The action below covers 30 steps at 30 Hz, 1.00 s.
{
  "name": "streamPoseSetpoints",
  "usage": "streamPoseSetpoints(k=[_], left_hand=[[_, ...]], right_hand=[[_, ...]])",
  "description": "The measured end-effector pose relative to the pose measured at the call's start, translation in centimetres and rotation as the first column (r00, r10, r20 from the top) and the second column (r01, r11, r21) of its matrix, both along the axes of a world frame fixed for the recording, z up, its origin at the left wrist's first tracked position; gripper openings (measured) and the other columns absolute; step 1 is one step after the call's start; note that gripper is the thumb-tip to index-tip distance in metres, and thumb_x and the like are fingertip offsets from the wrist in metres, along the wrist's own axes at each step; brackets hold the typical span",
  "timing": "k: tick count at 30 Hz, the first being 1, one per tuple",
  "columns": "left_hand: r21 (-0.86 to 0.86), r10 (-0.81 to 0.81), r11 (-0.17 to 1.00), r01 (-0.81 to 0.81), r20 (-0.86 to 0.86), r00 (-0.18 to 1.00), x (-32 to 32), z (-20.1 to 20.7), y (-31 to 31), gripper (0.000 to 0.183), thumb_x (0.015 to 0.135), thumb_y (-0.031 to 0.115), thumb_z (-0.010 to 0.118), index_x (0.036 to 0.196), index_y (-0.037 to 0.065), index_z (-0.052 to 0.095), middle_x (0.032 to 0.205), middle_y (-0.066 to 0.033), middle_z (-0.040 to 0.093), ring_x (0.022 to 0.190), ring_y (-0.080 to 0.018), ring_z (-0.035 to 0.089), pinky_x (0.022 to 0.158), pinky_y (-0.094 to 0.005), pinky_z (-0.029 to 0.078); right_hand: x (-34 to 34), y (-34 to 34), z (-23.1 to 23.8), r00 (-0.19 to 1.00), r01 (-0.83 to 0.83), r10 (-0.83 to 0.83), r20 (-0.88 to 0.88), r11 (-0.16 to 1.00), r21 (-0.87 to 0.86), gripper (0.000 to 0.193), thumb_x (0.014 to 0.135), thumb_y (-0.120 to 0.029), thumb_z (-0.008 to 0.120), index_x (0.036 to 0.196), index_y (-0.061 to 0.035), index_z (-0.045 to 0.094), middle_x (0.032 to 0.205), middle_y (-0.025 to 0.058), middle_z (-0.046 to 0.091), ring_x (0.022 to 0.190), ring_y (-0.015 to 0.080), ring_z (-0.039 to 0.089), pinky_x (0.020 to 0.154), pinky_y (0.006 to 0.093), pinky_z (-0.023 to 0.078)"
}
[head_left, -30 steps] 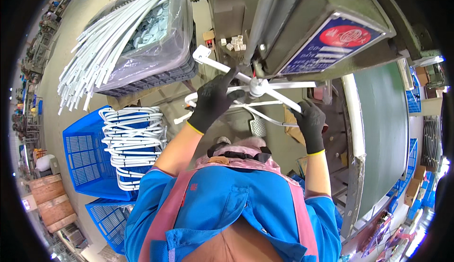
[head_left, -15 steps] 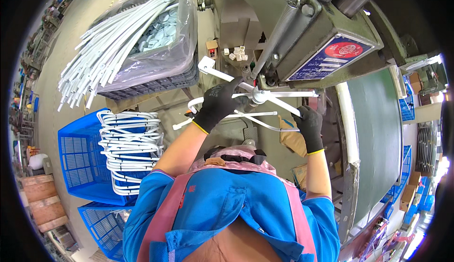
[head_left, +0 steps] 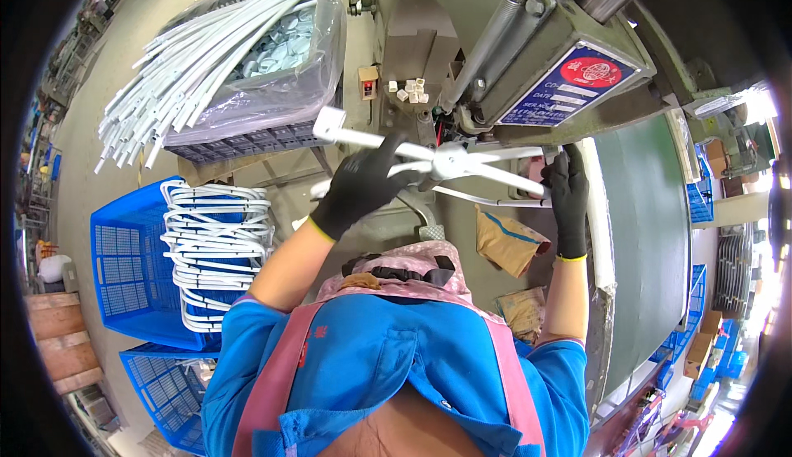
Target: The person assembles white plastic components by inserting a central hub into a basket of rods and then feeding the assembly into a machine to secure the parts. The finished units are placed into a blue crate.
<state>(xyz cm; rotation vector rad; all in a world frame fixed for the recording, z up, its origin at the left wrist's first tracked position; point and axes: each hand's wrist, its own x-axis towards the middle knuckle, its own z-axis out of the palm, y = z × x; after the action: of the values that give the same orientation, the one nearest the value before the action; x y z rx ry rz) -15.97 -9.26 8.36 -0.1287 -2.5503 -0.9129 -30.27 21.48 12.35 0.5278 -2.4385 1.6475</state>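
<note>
Both my hands wear black gloves with yellow cuffs. In front of me they hold a white tube frame [head_left: 503, 178], its crossed tubes meeting at a round white joint [head_left: 450, 161]. My left hand [head_left: 356, 189] is closed around the tubes on the left side, below a small white flat end piece [head_left: 329, 124]. At the right, my right hand [head_left: 568, 197] is at the tube ends, its fingers bent against them. The frame is just below the grey-green press machine [head_left: 569, 69], which has a spring and a blue plate. Part of the frame is hidden behind my left hand.
A lined crate [head_left: 272, 119] of white tubes and flat pieces stands at the far left. Nearer, bent white tubes [head_left: 216, 247] hang on a blue basket [head_left: 136, 259]. On the right is a green conveyor belt [head_left: 648, 259]. Small pale blocks [head_left: 410, 91] lie by the machine.
The frame has shifted slightly left and turned, its joint now clear of the machine's lower end. My left hand moved left with it; my right hand moved right and up to the tube ends.
</note>
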Motion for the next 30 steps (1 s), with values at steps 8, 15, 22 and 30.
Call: streamPoseSetpoints(k=[8, 15, 22, 30], left_hand=[[0.247, 0.277, 0.896, -0.369, 0.337, 0.900, 10.7, -1.6, 1.2, 0.050, 0.074, 0.027, 0.078, 0.114, 0.007, 0.053, 0.087, -0.0163, 0.069, 0.082, -0.0308, 0.070, 0.069, -0.0376, 0.054], [0.265, 0.522, 0.716, -0.646, 0.410, 0.748, 16.7, -2.1, 3.3, 0.050, 0.075, 0.012, 0.076, 0.117, 0.005, 0.051, 0.089, -0.0163, 0.069, 0.083, -0.0238, 0.070, 0.069, -0.0326, 0.054], [0.346, 0.511, 0.643, -0.683, 0.471, 0.719, 17.1, -2.5, 4.5, 0.047, 0.077, 0.020, 0.076, 0.113, 0.005, 0.050, 0.089, -0.0173, 0.068, 0.083, -0.0269, 0.069, 0.068, -0.0337, 0.052], [0.201, 0.445, 0.747, -0.634, 0.556, 0.702, 16.8, 1.9, 1.5, 0.041, 0.079, 0.026, 0.073, 0.109, 0.007, 0.052, 0.079, -0.0146, 0.065, 0.071, -0.0300, 0.066, 0.061, -0.0371, 0.049]], right_hand=[[0.2, -3.4, -2.6, 0.875, -0.238, 0.208, 0.437, 0.971, 0.016, 0.032, 0.098, -0.033, 0.049, 0.105, -0.0060, 0.067, 0.058, -0.0037, 0.051, 0.048, 0.0034, 0.046, 0.045, 0.0200, 0.036], [-0.7, -8.9, -5.9, 0.737, -0.451, 0.497, 0.459, 0.867, -0.214, 0.025, 0.096, -0.024, 0.054, 0.087, -0.0014, 0.060, 0.069, 0.0028, 0.058, 0.057, 0.0096, 0.053, 0.051, 0.0261, 0.043], [-1.9, -9.9, -8.7, 0.601, -0.251, 0.632, -0.489, 0.730, 0.635, 0.018, 0.093, -0.018, 0.052, 0.092, -0.0022, 0.060, 0.066, 0.0067, 0.057, 0.059, 0.0167, 0.057, 0.055, 0.0325, 0.046], [-2.5, -9.3, -10.0, 0.799, -0.537, 0.601, -0.004, 0.717, 0.444, 0.020, 0.092, -0.018, 0.053, 0.087, -0.0002, 0.063, 0.062, 0.0048, 0.056, 0.053, 0.0138, 0.054, 0.050, 0.0293, 0.043]])
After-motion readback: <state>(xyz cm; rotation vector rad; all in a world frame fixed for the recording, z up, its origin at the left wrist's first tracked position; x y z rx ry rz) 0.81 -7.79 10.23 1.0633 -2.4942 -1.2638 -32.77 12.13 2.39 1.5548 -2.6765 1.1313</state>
